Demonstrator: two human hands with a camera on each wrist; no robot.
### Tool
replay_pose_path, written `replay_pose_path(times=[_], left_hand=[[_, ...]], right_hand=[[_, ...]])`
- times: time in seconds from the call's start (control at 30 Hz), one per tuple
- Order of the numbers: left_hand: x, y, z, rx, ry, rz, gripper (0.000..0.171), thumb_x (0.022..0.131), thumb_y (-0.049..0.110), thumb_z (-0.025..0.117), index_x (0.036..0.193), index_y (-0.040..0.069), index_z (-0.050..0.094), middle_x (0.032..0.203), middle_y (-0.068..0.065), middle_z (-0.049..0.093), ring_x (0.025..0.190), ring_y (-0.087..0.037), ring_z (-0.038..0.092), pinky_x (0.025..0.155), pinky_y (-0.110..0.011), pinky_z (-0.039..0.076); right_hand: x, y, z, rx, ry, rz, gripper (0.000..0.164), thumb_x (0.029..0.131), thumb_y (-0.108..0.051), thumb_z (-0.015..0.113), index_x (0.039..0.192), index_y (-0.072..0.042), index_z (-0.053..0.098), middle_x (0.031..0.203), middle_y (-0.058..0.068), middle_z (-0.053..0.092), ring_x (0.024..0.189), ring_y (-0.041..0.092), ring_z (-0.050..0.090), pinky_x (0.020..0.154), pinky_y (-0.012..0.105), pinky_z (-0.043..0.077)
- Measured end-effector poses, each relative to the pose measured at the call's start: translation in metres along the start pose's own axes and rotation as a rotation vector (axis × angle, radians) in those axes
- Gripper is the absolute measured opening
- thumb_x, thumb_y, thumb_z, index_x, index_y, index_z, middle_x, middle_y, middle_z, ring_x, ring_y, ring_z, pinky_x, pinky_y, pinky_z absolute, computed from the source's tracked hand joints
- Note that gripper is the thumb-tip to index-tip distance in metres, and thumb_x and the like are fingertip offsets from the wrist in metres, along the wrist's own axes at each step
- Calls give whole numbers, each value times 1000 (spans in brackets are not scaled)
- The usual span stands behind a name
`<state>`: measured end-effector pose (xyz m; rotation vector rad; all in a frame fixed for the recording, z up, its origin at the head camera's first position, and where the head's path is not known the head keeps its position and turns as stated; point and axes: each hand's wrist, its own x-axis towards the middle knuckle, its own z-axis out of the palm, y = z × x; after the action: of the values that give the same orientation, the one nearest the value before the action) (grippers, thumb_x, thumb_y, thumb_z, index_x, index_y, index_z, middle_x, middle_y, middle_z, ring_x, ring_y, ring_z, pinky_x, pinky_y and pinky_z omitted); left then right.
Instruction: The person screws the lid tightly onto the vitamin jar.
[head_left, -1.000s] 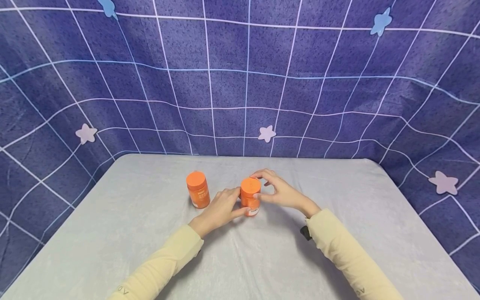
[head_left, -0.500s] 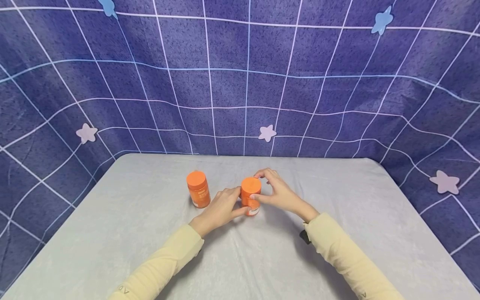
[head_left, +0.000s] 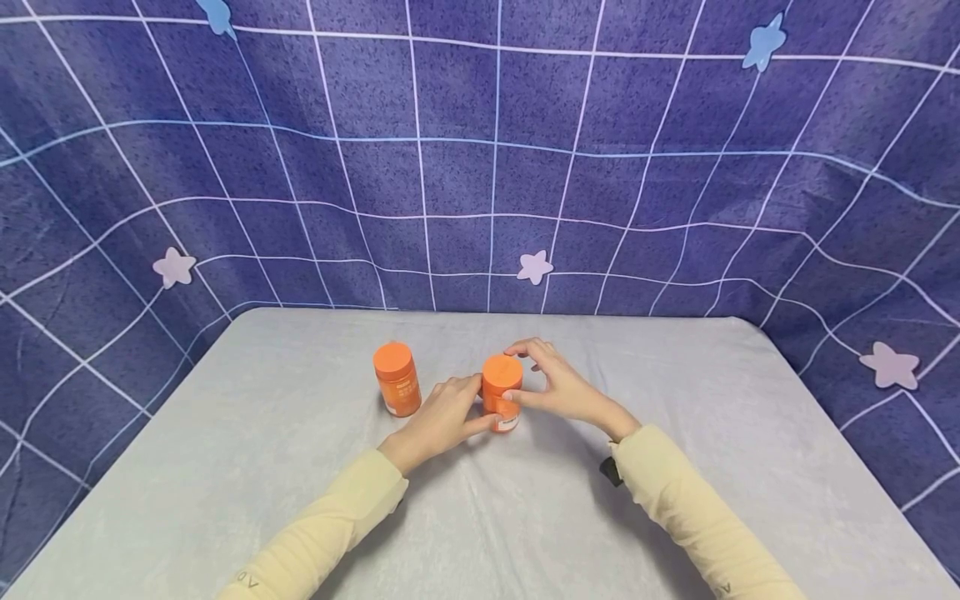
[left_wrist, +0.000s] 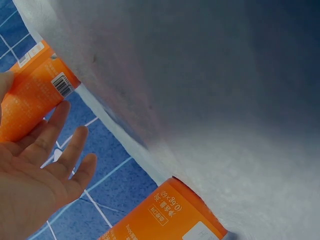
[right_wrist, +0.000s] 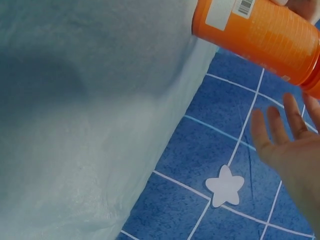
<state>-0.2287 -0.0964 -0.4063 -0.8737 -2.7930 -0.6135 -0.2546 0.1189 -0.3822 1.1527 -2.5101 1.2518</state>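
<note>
An orange pill bottle [head_left: 500, 402] with a white label stands upright on the table, between my two hands. My left hand [head_left: 441, 417] grips its lower body, thumb at the front and fingers round the far left side. With thumb and index finger, my right hand [head_left: 564, 385] pinches the bottle's orange lid [head_left: 502, 372], which sits on the neck. In the right wrist view the other fingers [right_wrist: 274, 125] of that hand stand off the bottle. A second orange bottle [head_left: 397, 392], lid on, stands upright just left of my left hand, untouched.
A pale grey cloth covers the table [head_left: 660, 367]. Behind and beside it hangs a blue curtain [head_left: 450, 175] with a grid pattern and stars. A small black object [head_left: 611, 470] shows beneath the right sleeve cuff.
My right fingers shift slightly round the lid, to the right and then back left. The left hand and both bottles stay in place.
</note>
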Motion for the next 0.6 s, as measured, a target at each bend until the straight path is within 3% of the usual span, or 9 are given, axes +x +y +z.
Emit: replay_pose_path(times=[0.37, 0.6], left_hand=[[0, 0, 0, -15, -15, -15, 48, 83, 41, 63, 117, 10, 51, 103, -1, 64, 96, -21, 58, 85, -41, 43], [0, 0, 0, -19, -14, -12, 46, 82, 40, 64, 115, 11, 52, 102, 0, 64, 95, -20, 58, 84, -40, 43]], right_hand=[[1, -1, -7, 130, -110, -13, 54, 81, -3, 63, 131, -1, 41, 134, 16, 42, 121, 34, 38, 92, 53, 39], [3, -1, -10, 87, -142, 6, 55, 82, -2, 59, 134, -10, 41, 138, 9, 40, 122, 24, 39, 93, 46, 41]])
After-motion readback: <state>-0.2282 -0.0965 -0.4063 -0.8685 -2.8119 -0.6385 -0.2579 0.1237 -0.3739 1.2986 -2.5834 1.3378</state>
